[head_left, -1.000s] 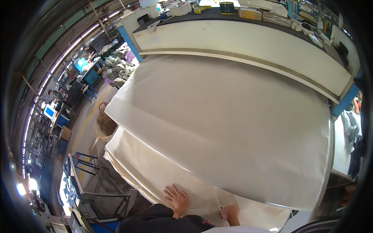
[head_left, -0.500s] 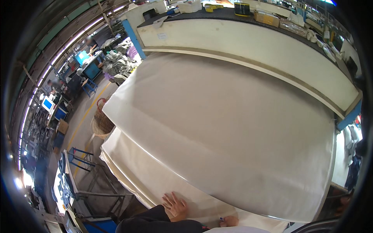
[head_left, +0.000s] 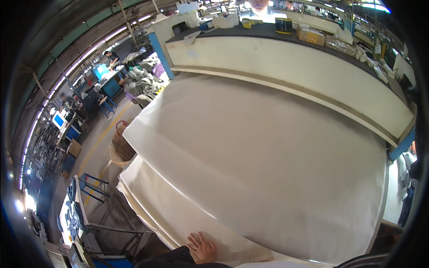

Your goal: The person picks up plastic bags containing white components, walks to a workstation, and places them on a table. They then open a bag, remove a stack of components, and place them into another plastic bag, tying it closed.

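A wide sheet of off-white fabric [head_left: 268,161] lies spread over the table, its near edge running slantwise toward the lower right. Below that edge shows a cream layer of cloth [head_left: 156,192], which hangs in folds at the left side. My left hand [head_left: 202,248] rests flat on this cream cloth with its fingers spread, holding nothing. Only a sliver of my right hand [head_left: 267,257] appears at the lower edge, over the cloth; its fingers and anything in them are hidden.
Behind the fabric stands a long raised white bench [head_left: 286,62] with a black roll [head_left: 283,25] and a cardboard box [head_left: 311,36] on top. A wicker basket [head_left: 119,149] and blue stool [head_left: 94,186] stand at the left. People work farther off.
The view has tipped up, so the scene sits lower. My right hand, which held a small blue-tipped thing, has nearly left the picture. My left hand stays flat on the cloth.
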The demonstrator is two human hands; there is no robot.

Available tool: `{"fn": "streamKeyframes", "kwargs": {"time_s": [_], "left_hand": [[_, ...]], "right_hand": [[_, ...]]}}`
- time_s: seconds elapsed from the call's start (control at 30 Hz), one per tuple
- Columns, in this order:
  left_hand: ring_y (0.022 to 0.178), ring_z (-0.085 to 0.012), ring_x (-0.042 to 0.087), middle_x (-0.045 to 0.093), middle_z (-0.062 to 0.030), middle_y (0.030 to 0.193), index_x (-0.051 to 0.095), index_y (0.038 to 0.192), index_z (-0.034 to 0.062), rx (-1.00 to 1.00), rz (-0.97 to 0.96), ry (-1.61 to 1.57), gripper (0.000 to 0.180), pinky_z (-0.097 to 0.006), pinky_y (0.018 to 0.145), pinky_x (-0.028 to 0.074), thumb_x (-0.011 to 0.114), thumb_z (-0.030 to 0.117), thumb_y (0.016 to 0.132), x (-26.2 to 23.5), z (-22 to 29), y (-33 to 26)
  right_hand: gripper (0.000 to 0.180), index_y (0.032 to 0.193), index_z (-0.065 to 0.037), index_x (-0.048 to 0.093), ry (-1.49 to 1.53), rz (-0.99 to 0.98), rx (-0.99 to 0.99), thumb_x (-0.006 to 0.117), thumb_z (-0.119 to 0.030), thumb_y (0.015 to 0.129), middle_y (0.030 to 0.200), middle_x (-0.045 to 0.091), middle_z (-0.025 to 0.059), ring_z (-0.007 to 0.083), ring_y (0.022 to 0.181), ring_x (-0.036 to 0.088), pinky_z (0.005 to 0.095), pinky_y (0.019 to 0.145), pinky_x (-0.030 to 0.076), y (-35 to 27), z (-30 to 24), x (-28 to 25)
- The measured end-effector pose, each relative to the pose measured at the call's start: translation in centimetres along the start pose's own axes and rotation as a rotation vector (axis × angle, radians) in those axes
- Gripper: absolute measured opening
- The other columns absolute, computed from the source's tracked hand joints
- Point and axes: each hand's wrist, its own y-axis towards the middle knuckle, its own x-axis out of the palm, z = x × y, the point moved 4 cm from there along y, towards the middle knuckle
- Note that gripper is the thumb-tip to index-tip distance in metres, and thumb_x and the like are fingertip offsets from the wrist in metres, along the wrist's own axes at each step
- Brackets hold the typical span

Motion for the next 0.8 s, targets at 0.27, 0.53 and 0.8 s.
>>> {"fn": "streamKeyframes", "kwargs": {"time_s": [0.27,0.53,0.8], "left_hand": [[0.155,-0.0522,0.002,0.012,-0.0323,0.166,0.029,0.16,0.0062,-0.018,-0.021,-0.079,0.086,-0.071,0.12,0.007,0.059,0.039,0.086,-0.5,0.3,-0.1],[0.156,-0.0483,0.005,0.013,-0.0286,0.167,0.027,0.162,0.0085,-0.02,-0.011,0.007,0.086,-0.068,0.121,0.005,0.059,0.036,0.086,0.2,-0.1,-0.1],[0.156,-0.0484,0.007,0.014,-0.0285,0.168,0.027,0.162,0.0093,-0.011,0.019,0.025,0.085,-0.067,0.121,0.006,0.058,0.036,0.087,-0.2,0.4,-0.2]], "right_hand": [[0.016,0.092,-0.014,0.073,0.207,-0.218,0.323,0.061,-0.025,0.096,0.085,0.073,0.0051,0.0242,0.077,0.069,0.0403,0.071,0.054,-0.5,-0.9,-1.1],[0.018,0.096,-0.019,0.073,-0.605,-0.175,-0.216,0.065,-0.034,0.094,0.095,0.072,0.0046,0.0238,0.093,0.066,0.0428,0.081,0.052,-2.2,5.5,3.6],[0.016,0.095,-0.02,0.072,-0.522,0.045,-0.392,0.066,-0.034,0.092,0.088,0.07,0.0036,0.0234,0.087,0.067,0.0426,0.075,0.051,-3.2,5.9,3.8]]}}
